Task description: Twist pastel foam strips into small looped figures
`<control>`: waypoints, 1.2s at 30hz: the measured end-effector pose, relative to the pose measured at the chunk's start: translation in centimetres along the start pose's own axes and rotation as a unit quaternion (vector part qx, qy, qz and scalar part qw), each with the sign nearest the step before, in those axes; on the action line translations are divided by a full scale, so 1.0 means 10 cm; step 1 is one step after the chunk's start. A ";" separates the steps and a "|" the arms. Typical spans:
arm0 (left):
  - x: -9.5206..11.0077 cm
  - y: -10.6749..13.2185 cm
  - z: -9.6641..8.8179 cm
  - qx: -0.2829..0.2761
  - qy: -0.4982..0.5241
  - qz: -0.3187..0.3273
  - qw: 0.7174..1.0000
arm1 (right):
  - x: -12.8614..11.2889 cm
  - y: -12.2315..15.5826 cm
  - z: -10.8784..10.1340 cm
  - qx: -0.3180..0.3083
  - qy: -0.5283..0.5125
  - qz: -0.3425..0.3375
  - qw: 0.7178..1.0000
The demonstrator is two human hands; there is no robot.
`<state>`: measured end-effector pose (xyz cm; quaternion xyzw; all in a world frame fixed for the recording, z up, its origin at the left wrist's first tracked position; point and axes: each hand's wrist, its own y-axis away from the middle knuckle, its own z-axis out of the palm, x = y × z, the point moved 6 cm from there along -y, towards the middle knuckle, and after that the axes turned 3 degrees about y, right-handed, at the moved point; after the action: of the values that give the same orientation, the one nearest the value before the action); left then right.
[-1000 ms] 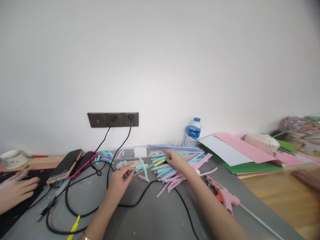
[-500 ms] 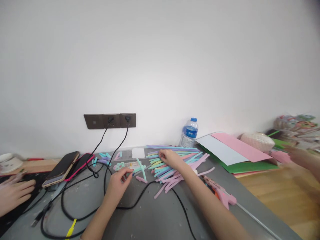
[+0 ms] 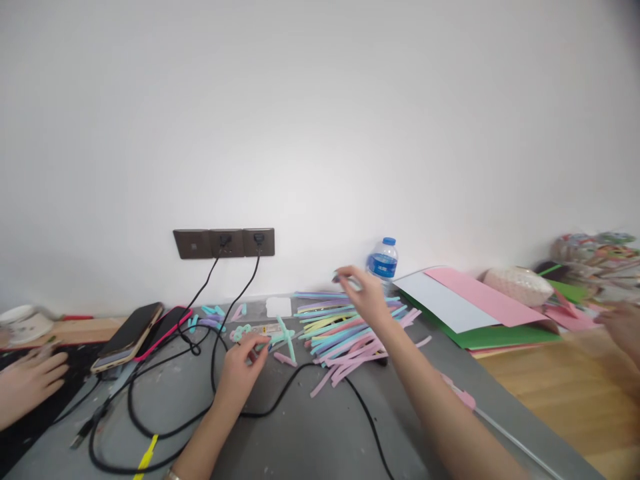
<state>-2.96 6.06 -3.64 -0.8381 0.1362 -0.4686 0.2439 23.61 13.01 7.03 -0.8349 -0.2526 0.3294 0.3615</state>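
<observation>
My left hand [image 3: 243, 368] rests on the grey table [image 3: 310, 433], fingers pinched on a small teal and pink strip piece [image 3: 280, 341] beside a black cable [image 3: 280, 397]. My right hand [image 3: 364, 293] is raised above the pile of pastel foam strips [image 3: 345, 330], fingers closed around one long blue strip [image 3: 320, 295] whose end it lifts. The strips lie fanned out in pink, blue, green and yellow.
Two phones [image 3: 140, 328] lie left under wall sockets [image 3: 224, 243]. A water bottle [image 3: 383, 263] stands at the wall. Coloured paper sheets [image 3: 470, 303] lie right. A pink glue gun [image 3: 457, 393] is behind my right arm. Other people's hands show at left [image 3: 27, 383] and right [image 3: 623, 327].
My right hand has risen from the strip pile, up and to the right, taking a strip with it. My left hand stays put. The person's hand at right drew back.
</observation>
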 end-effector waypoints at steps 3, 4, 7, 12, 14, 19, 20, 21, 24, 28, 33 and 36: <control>0.00 0.00 -0.01 0.004 0.037 -0.009 0.999 | -0.36 -0.09 -0.75 0.324 -0.065 -0.026 0.943; -0.01 0.01 -0.01 0.007 0.054 -0.020 0.998 | -0.53 -0.10 -0.95 0.387 -0.075 -0.040 0.918; -0.10 0.01 0.01 0.035 0.125 -0.086 0.988 | -1.07 -0.19 -1.38 0.441 -0.067 -0.060 0.893; -0.15 0.05 0.11 0.068 0.244 -0.173 0.952 | -1.42 -0.21 -0.78 -0.042 -0.205 0.055 0.976; -0.11 0.08 0.13 0.075 0.270 -0.185 0.942 | -1.41 0.13 -0.16 -0.230 -0.310 0.126 0.914; -0.03 0.14 0.19 0.074 0.319 -0.183 0.927 | -1.11 1.04 1.12 -0.273 -0.482 0.338 0.761; -0.03 0.15 0.19 0.078 0.313 -0.182 0.929 | -1.03 1.14 1.26 -0.235 -0.503 0.368 0.745; -0.04 0.15 0.19 0.082 0.305 -0.182 0.931 | -0.97 1.22 1.36 -0.213 -0.527 0.386 0.727; -0.07 0.15 0.23 0.062 0.295 -0.191 0.934 | -0.83 1.27 1.46 -0.156 -0.582 0.403 0.689; -0.07 0.13 0.35 -0.033 0.311 -0.203 0.928 | -0.70 1.23 1.45 -0.149 -0.591 0.405 0.681; -0.05 0.11 0.37 -0.069 0.281 -0.148 0.946 | -0.64 1.26 1.46 -0.110 -0.578 0.394 0.706; -0.05 0.10 0.32 -0.048 0.235 -0.113 0.964 | -0.64 1.29 1.47 -0.096 -0.574 0.408 0.703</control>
<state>-0.45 6.31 -5.97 -0.7254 0.1168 -0.6694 0.1098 11.03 7.35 -8.27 -0.5361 -0.0761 0.8341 -0.1056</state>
